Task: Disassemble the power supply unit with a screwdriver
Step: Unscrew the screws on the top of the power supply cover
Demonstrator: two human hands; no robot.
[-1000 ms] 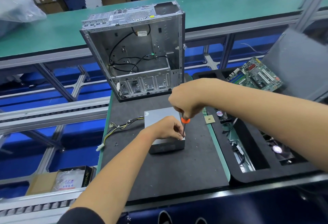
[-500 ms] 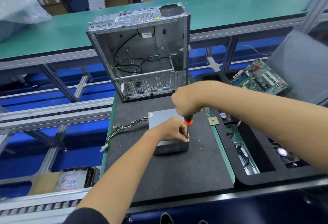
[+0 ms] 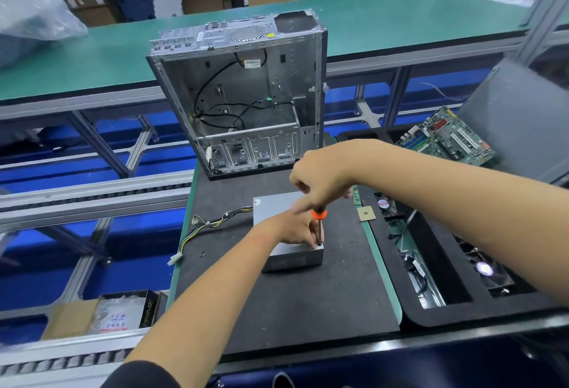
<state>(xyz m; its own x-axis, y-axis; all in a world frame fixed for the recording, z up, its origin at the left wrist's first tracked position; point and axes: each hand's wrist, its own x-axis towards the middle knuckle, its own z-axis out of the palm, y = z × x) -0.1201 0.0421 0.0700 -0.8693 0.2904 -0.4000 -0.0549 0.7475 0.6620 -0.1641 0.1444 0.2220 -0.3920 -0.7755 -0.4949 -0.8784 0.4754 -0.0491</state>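
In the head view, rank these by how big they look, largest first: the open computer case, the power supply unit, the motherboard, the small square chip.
1. computer case
2. power supply unit and motherboard: look similar, and the hands hide part of the unit, so unranked
3. square chip

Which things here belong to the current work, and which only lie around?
In use: power supply unit, screwdriver, right hand, left hand.
Lying about: computer case, motherboard, loose screws, small chip.
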